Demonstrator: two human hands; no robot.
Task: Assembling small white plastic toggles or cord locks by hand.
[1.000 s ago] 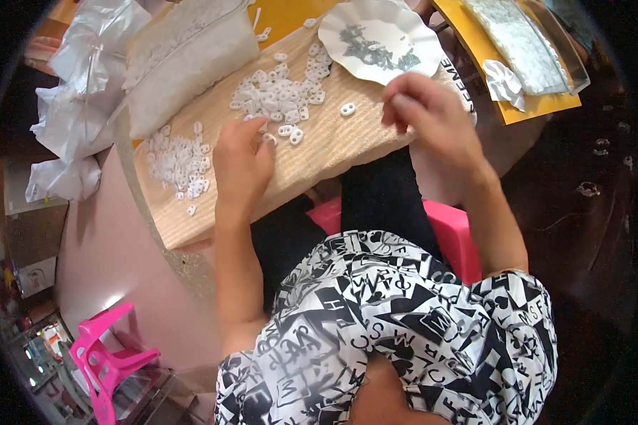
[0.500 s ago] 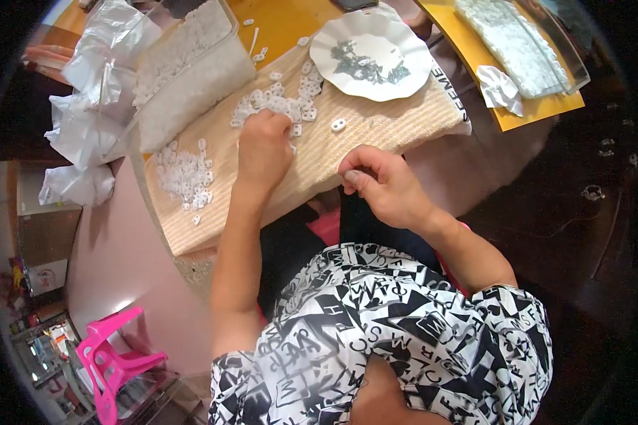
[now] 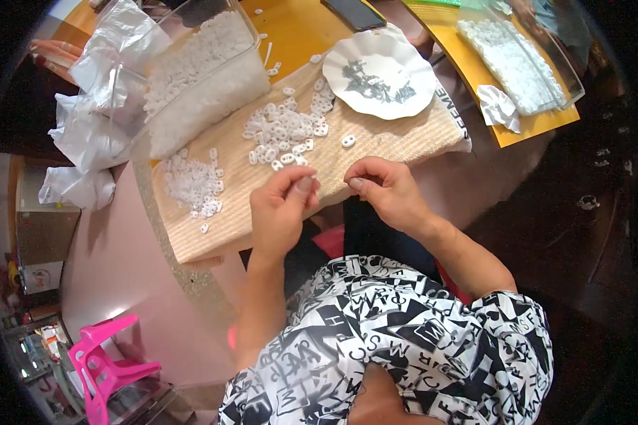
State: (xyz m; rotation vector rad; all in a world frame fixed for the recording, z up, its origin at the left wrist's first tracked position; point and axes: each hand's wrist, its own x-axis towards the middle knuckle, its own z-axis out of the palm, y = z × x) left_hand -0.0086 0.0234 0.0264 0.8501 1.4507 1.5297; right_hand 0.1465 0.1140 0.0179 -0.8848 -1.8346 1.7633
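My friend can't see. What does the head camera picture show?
A person's left hand and right hand meet, fingertips pinched, at the near edge of a woven mat. On the mat lie piles of small white rings, a white plate of dark bits, and a clear tub of white pieces.

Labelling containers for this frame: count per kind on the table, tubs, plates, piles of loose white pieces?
Clear plastic tubs of white pieces: 2, left tub and right tub
White plate: 1
Piles of loose white pieces on the mat: 2, bigger pile and smaller pile
Total: 5
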